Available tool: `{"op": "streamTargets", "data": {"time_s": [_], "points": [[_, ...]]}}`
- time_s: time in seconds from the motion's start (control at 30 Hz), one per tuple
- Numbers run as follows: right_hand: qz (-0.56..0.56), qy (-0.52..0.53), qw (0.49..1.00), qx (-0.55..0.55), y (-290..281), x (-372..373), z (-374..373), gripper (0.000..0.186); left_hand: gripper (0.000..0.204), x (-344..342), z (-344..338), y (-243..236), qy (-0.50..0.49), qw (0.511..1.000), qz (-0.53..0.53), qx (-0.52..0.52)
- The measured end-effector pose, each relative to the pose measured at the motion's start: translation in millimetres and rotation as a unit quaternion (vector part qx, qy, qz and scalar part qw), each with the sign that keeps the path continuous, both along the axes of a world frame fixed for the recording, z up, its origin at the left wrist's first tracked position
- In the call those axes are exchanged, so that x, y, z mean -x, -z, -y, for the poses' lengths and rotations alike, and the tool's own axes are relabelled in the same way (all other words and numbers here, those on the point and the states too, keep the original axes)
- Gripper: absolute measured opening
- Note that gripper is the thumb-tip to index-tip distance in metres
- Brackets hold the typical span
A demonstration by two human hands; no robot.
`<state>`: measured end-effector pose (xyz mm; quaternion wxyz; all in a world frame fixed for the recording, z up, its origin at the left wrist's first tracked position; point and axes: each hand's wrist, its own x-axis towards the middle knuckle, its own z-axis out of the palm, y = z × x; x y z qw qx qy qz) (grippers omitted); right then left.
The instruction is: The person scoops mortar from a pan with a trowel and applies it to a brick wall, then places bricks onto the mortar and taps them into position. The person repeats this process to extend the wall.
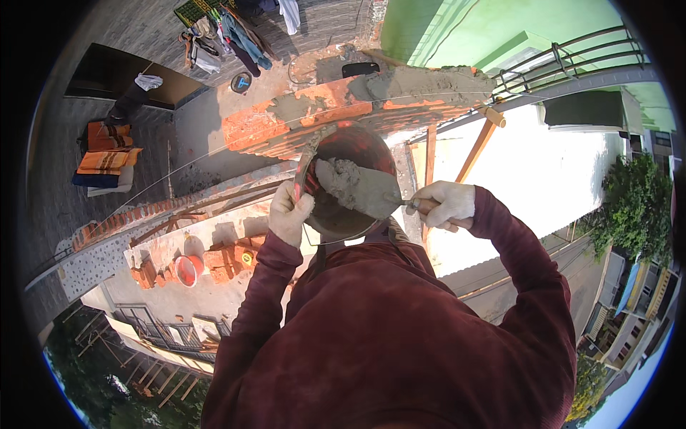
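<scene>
My left hand point(289, 214) grips the left rim of a dark bucket point(339, 225) with red smears inside. My right hand point(443, 206) is closed on the wooden handle of a trowel point(379, 196), whose blade lies over the inside of the bucket, carrying a lump of grey wet mortar point(341, 179). Just beyond the bucket runs a low red brick wall point(250, 125) topped with patches of mortar, with a thin string line stretched across it.
A white board surface point(529, 179) with wooden props point(479, 150) lies at right beside railings point(579, 53). Down at left are stacked bricks point(221, 257) and a red bucket point(188, 270) on a lower level. Hanging clothes point(236, 39) and folded orange textiles point(107, 161) are farther back.
</scene>
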<state>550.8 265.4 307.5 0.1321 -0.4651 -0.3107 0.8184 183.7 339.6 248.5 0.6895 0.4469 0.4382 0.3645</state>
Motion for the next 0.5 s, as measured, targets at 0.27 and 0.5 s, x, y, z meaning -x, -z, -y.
{"op": "streamTargets", "data": {"time_s": [0.27, 0.5], "points": [[0.223, -0.06, 0.962, -0.147, -56.5, -48.3, -107.4, 0.045, 0.025, 37.6, 24.6, 27.9, -0.102, 0.994, -0.026, 0.022], [0.488, -0.264, 0.66, -0.507, 9.3, -80.1, -173.1, 0.025, 0.022, 55.0, 50.3, 34.4, -0.157, 0.985, -0.044, 0.054]]}}
